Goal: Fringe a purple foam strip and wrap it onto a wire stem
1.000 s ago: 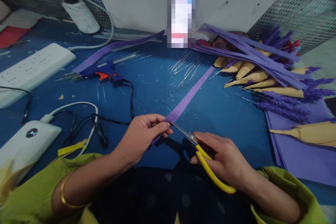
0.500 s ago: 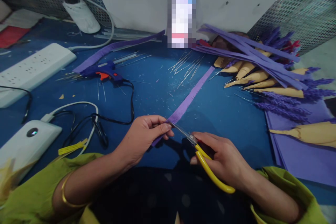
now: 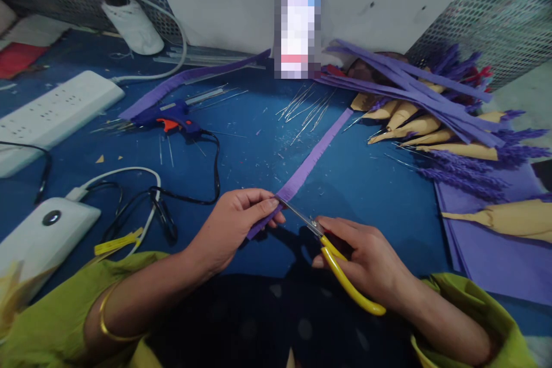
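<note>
1. Pinched between the thumb and fingers of my left hand (image 3: 248,213) is a narrow purple paper strip (image 3: 321,152), taken near its close end, I think to steady it right where the metal meets it.
2. Wrapped round the slim steel scissors with yellow handles (image 3: 333,264), my right hand (image 3: 371,253) aims the tips at the strip just beside my left thumb; whether the blades are parted I cannot tell.
3. Beyond my grip, the strip slants away over the blue tabletop (image 3: 254,155), its right edge finely nicked; the table seems to carry the length, so my pinch only has to manage one end.
4. More purple strips (image 3: 414,83) lie across the tan paper-wrapped purple flower bunches (image 3: 422,126) at the right, probably stacked there to be within reach.
5. At the left, well apart from both hands, lies a blue glue gun with an orange trigger (image 3: 183,118), its black cord trailing towards me.
</note>
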Tool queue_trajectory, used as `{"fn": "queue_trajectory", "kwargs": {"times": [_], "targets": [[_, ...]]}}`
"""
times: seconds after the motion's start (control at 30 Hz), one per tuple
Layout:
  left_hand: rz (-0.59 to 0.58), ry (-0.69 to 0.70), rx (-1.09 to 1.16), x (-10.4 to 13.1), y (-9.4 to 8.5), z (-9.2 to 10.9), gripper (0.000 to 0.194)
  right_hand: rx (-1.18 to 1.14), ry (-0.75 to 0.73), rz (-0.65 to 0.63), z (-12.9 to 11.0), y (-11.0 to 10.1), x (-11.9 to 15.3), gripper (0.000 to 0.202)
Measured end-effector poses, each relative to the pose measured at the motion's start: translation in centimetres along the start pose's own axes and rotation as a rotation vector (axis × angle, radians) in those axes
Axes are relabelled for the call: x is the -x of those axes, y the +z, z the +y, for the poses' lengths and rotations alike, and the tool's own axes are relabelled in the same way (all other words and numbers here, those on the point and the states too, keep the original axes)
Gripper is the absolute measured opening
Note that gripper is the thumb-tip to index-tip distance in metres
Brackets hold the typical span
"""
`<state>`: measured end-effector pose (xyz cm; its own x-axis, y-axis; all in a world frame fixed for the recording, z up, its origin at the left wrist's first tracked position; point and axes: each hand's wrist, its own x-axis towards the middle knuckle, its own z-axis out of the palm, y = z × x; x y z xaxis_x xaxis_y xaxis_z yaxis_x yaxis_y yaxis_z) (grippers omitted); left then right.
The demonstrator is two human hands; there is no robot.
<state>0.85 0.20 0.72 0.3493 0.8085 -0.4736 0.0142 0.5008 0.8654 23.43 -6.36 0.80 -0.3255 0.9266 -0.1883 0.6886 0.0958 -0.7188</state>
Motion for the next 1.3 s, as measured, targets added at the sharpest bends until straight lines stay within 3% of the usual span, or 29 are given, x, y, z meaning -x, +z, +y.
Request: {"fn": "queue_trajectory", "kwargs": {"times": [0.47, 1.3], "targets": [[-0.029, -0.024, 0.031, -0.17, -0.26, -0.12, 0.018, -0.059, 0.016, -0.016, -0.14, -0.21, 0.06, 0.033], [0.062, 0.003, -0.003, 0.12, -0.12, 0.21, 0.009, 0.018, 0.019, 0.034, -0.03, 0.05, 0.10, 0.044]]}}
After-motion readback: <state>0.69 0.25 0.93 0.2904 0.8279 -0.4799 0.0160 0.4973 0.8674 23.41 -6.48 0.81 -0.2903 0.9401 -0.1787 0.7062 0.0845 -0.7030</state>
